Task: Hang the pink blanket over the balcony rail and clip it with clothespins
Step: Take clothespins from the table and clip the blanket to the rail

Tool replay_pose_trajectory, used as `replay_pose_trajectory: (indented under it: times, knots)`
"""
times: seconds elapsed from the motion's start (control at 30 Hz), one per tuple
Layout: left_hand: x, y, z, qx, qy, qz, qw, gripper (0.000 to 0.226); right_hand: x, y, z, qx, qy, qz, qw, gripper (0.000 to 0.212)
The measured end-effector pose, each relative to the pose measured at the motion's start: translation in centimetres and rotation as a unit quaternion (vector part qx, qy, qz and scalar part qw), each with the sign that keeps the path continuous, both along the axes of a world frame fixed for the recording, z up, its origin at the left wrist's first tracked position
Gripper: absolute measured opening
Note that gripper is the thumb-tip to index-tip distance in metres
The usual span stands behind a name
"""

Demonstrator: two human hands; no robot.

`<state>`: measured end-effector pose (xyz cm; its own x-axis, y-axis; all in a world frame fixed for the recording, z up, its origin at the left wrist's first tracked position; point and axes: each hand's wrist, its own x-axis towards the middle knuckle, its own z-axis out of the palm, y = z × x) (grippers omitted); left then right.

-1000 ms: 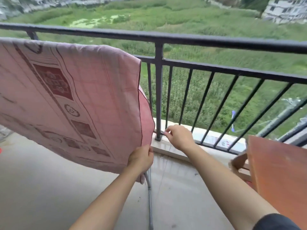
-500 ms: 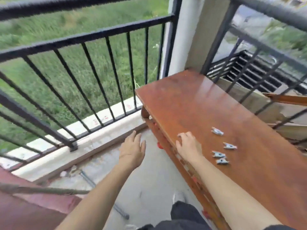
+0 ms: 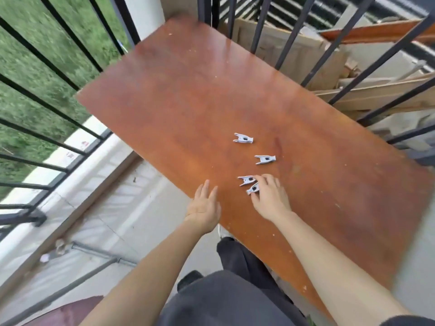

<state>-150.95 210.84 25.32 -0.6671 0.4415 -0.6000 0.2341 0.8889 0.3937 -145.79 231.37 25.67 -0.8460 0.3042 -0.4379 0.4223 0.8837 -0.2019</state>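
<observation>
Reaching: right hand (image 3: 270, 200) lies over the two nearest small pale-grey plastic clothespins (image 3: 250, 184) on the reddish-brown wooden surface (image 3: 188, 95), its fingers (image 3: 260, 178) curled on them; a closed pinch cannot be told.
Left hand (image 3: 204, 205): flat at the near edge, fingers spread, holding nothing.
Other clothespins: two more (image 3: 243, 138) (image 3: 265, 159) lie farther off, well apart.
Axis: each runs roughly left-right, splayed legs pointing left.
Pink blanket (image 3: 70, 311): only a blurred corner, bottom left.
Writing: none readable.

A big brown wooden table (image 3: 188, 95) lies under the fingers and runs far past them. Beyond the fingertips, behind black bars, sit cardboard (image 3: 294, 50) and wood planks (image 3: 376, 92), a bit blurry. Left of the fingers there is green grass (image 3: 35, 74). A grey floor (image 3: 122, 208) lies below them.
</observation>
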Motion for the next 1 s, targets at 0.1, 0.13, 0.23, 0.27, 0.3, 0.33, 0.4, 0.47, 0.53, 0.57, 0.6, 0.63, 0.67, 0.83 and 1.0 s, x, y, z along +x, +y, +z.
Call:
replay_pose_trajectory:
  times: [0.1,0.13,0.23,0.27,0.3,0.33,0.4,0.47,0.53,0.57,0.6,0.63,0.67,0.83,1.0]
  knots:
    - [0.2,0.7,-1.9,-0.071,-0.031,-0.037,0.996,0.057,-1.0,1.0,-2.2,-0.021,-0.001,0.058,0.998,0.06]
    - [0.3,0.6,-2.3,-0.085,-0.029,-0.05,0.995,0.058,-1.5,1.0,-2.9,-0.028,-0.004,0.073,0.997,0.061]
    - [0.5,0.3,-2.6,-0.11,-0.045,-0.07,0.99,0.063,-2.8,1.0,-4.3,-0.03,-0.005,0.097,0.995,0.048]
    - [0.4,0.2,-2.6,-0.117,-0.051,-0.075,0.989,0.065,-3.2,0.9,-4.5,-0.027,0.0,0.097,0.995,0.042]
    - [0.2,0.2,-2.6,-0.12,-0.055,-0.077,0.988,0.064,-3.6,0.9,-4.6,-0.025,0.004,0.095,0.995,0.037]
    - [0.0,0.2,-2.5,-0.121,-0.06,-0.075,0.988,0.064,-3.9,0.8,-4.6,-0.024,0.007,0.09,0.996,0.034]
    - [-0.6,0.4,-2.3,-0.115,-0.075,-0.067,0.988,0.062,-4.5,0.8,-4.3,-0.027,0.01,0.078,0.997,0.032]
    - [-1.1,0.4,-1.9,-0.104,-0.09,-0.055,0.989,0.059,-4.9,0.7,-3.8,-0.033,0.019,0.061,0.997,0.033]
    - [-1.8,-0.1,-1.0,-0.082,-0.093,-0.016,0.992,0.057,-5.6,0.1,-2.7,-0.047,0.037,0.045,0.997,0.033]
    - [-2.2,-0.6,-0.6,-0.074,-0.08,0.008,0.994,0.055,-5.9,-0.3,-2.0,-0.056,0.046,0.036,0.997,0.033]
    - [-2.6,-1.3,0.0,-0.071,-0.063,0.035,0.995,0.053,-6.2,-0.9,-1.3,-0.064,0.052,0.028,0.996,0.035]
    - [-2.8,-2.2,0.6,-0.07,-0.048,0.062,0.994,0.051,-6.5,-1.4,-0.7,-0.07,0.059,0.027,0.995,0.037]
    - [-2.9,-3.3,1.4,-0.068,-0.035,0.086,0.993,0.05,-6.9,-2.2,0.0,-0.076,0.069,0.031,0.994,0.039]
    - [-2.4,-11.8,6.9,-0.061,0.063,0.197,0.977,0.048,-10.3,-9.3,3.7,-0.14,0.135,0.094,0.976,0.032]
    - [2.3,-23.0,13.6,-0.08,0.203,0.321,0.922,0.043,-13.7,-22.2,8.8,-0.227,0.219,0.238,0.919,0.023]
